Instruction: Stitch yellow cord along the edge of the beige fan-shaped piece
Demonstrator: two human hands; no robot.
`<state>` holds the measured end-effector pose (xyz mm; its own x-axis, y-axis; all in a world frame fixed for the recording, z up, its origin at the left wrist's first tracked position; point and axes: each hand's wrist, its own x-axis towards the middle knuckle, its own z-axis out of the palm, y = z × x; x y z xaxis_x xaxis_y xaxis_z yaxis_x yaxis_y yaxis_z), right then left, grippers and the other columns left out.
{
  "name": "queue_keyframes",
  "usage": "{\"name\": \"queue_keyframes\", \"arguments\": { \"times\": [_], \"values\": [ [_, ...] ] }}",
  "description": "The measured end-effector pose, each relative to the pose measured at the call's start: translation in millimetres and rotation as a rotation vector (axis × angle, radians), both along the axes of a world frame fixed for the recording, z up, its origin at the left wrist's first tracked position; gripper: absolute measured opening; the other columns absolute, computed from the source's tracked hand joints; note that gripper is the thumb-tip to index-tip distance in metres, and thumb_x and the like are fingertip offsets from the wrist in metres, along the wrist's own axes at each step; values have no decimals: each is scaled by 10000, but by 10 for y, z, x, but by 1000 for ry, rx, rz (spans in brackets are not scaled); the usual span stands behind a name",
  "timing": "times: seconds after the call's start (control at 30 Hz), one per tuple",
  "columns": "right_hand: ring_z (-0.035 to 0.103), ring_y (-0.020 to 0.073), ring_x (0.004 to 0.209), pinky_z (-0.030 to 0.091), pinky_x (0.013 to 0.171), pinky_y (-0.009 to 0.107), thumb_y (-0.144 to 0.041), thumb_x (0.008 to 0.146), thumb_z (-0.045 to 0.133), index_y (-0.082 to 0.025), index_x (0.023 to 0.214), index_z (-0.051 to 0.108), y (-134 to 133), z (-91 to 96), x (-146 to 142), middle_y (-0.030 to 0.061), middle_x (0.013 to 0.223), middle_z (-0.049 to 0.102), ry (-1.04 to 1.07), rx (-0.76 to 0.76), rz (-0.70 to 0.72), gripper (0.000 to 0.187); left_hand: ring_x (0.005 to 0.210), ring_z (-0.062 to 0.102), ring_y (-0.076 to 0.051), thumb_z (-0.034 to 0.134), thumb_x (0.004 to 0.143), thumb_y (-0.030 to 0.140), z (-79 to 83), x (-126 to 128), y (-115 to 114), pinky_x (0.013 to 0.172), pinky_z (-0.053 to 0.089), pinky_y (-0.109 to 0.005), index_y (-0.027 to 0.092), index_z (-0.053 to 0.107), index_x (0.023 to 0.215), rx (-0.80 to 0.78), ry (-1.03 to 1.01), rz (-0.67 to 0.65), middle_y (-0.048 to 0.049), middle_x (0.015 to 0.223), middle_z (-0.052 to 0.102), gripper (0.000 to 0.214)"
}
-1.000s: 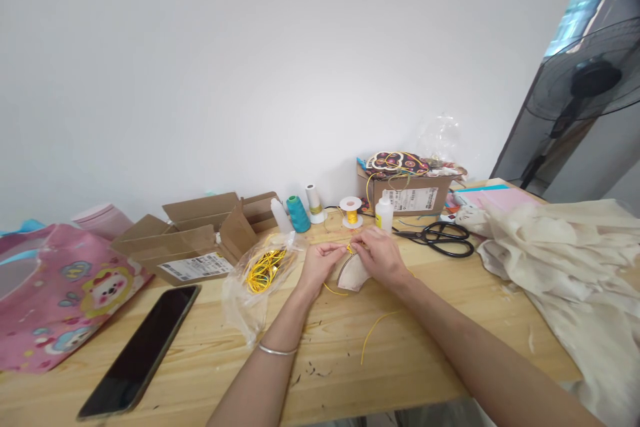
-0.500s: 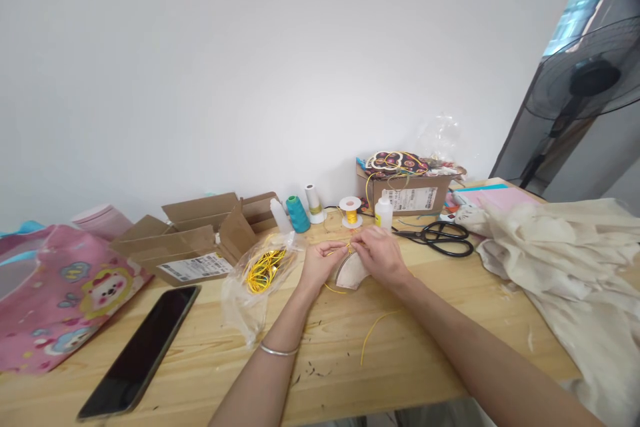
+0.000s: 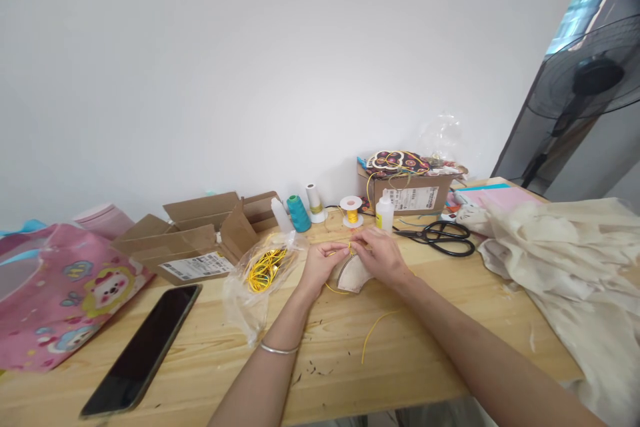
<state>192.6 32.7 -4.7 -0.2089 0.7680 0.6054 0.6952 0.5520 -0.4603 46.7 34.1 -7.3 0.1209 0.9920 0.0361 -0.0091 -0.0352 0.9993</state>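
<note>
On the wooden table (image 3: 430,347), taking the cream piece (image 3: 353,275) as the reference point.

Far left of the cream piece: pink cartoon bag (image 3: 65,293), lying flat at the table's left edge.
Left of it and nearer the person: black phone (image 3: 143,347), screen up, dark.
Left of it and further back: open cardboard box (image 3: 190,243), flaps up, label facing forward.
Just left of it: clear plastic bag (image 3: 250,293) with a tangle of yellow cord inside, close to the left wrist.
Behind it and to the left: 1 white bottle (image 3: 280,213) leaning, 1 teal thread cone (image 3: 299,213) and 1 white spool (image 3: 314,202), all in a row near the wall.

Left hand (image 3: 320,263): thumb and forefinger closed narrow on the yellow cord (image 3: 333,291) at the cream piece's upper left edge. The cord loops out below this hand. Silver bracelet (image 3: 277,349) on the wrist.

Cream piece: fan-shaped, between the 2 hands, near the table's middle. Cannot tell whether it rests on the wood or is lifted slightly.

Right hand (image 3: 383,253): fingers curled, tips pinched on the same cord at the piece's top edge; palm covers its right side.

Nearer the person than the piece: loose yellow strand (image 3: 371,332) on the wood. Cannot tell whether it joins the held cord.
Directly behind it: small reel of yellow cord (image 3: 352,211), then a white glue bottle (image 3: 383,212).
Behind it and to the right: brown box (image 3: 407,197) heaped with patterned pieces.
Right of it: black scissors (image 3: 443,237), lying flat.
Far right: pile of cream cloth (image 3: 565,267), with a standing fan (image 3: 590,87) beyond it.
</note>
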Motion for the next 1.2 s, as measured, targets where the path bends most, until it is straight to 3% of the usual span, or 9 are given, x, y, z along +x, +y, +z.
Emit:
{"name": "queue_keyframes", "arguments": {
  "times": [0.13, 0.2, 0.3, 0.4, 0.63, 0.8, 0.93, 1.2],
  "values": [
    [501, 145, 685, 354, 632, 266, -241, 774, 468, -196, 747, 611, 16, -10, 8, 32, 682, 600, -24, 27, 53, 152, 645, 568, -123, 677, 547, 258, -7, 2, -6, 646, 423, -234, 144, 674, 716, 1, -30, -19, -44, 731, 673, 204],
    [494, 140, 661, 354, 616, 260, -237, 775, 465, -197, 699, 617, 20, -15, 12, 29, 641, 587, -11, 41, 60, 175, 563, 542, -97, 679, 544, 257, 2, 5, -17, 569, 408, -209, 138, 672, 707, -28, -43, -30, -31, 665, 663, 202],
    [496, 134, 644, 361, 601, 249, -232, 764, 475, -192, 677, 617, 22, -33, 8, 25, 632, 586, 79, 32, 50, 172, 335, 356, -28, 665, 563, 277, 25, 5, -33, 379, 272, -166, 129, 662, 701, -91, -59, -53, 39, 405, 536, 202],
    [506, 128, 630, 367, 584, 238, -232, 754, 480, -184, 675, 620, 18, -50, -6, 20, 625, 589, 165, -10, 46, 168, 278, 197, -2, 655, 577, 293, 44, 4, -38, 332, 144, -163, 123, 654, 709, -111, -70, -52, 87, 294, 387, 216],
    [506, 122, 595, 376, 562, 226, -232, 737, 476, -162, 634, 622, -1, -39, -50, 21, 583, 575, 276, -49, 31, 192, 487, 502, -79, 686, 535, 271, 44, 26, -24, 466, 369, -189, 127, 660, 696, -93, -108, -16, -23, 589, 638, 218],
    [499, 119, 544, 382, 528, 224, -220, 714, 490, -155, 592, 615, 2, -51, -49, 14, 537, 555, 378, -61, -27, 187, 520, 542, -106, 676, 549, 282, 18, 30, -14, 538, 418, -231, 128, 668, 719, -90, -90, -30, -43, 628, 661, 230],
    [509, 130, 586, 389, 562, 239, -222, 732, 474, -171, 617, 616, 24, -70, -26, 17, 567, 564, 305, -3, -11, 189, 572, 573, -125, 677, 550, 280, -29, 13, 4, 591, 434, -248, 131, 667, 730, -70, -107, -32, -55, 681, 673, 234],
    [511, 138, 618, 392, 587, 252, -223, 740, 476, -169, 645, 611, 27, -59, -27, 30, 599, 584, 244, 45, 19, 174, 509, 562, -107, 693, 530, 268, -5, 2, -7, 530, 439, -225, 127, 640, 716, -93, -110, -14, -24, 594, 655, 240]
  ]
}}
